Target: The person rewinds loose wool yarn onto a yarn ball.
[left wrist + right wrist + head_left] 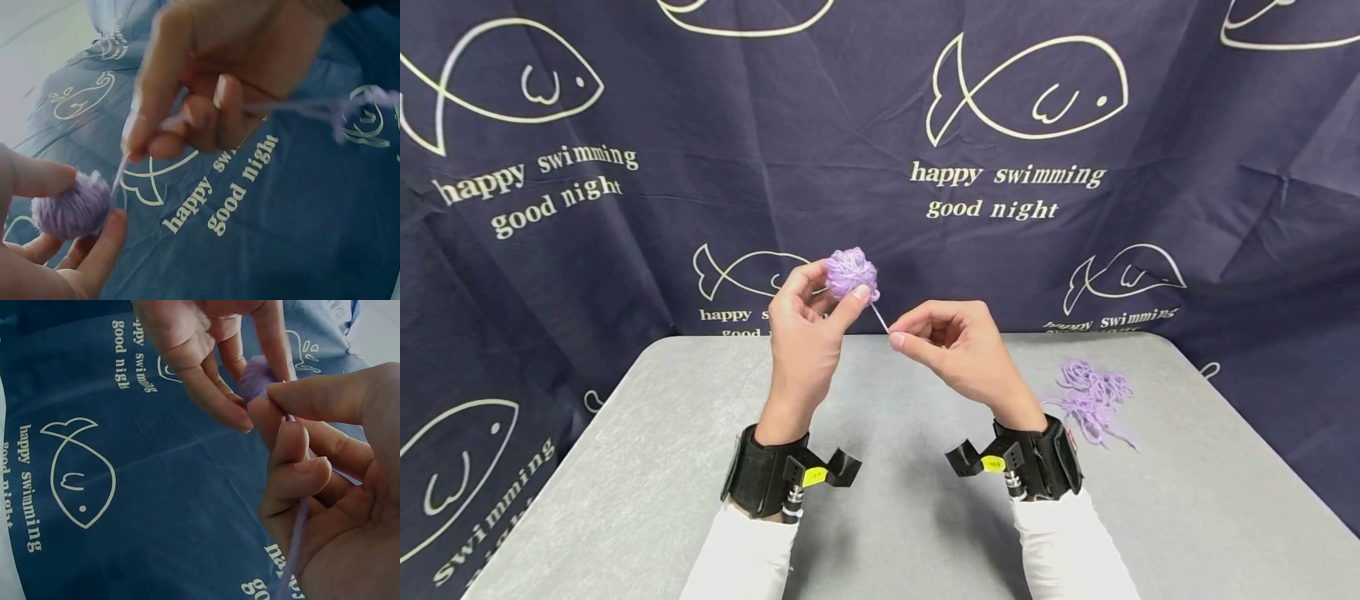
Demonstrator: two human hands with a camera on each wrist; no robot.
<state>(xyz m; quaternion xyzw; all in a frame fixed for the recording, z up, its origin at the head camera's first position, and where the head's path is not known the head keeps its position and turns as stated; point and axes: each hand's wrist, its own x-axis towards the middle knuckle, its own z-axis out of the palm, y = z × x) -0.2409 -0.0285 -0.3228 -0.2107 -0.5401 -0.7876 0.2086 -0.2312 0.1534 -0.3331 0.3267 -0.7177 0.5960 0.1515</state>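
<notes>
Before us stands a grey table (880, 517) with rounded far corners. Behind it and down both sides we see a dark blue cloth (1225, 183), creased, printed with white outlined fish and the words "happy swimming good night". The light falls evenly.

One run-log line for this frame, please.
left hand: holds yarn ball raised | right hand: pinches strand from ball | loose yarn pile: on table, right side
</notes>
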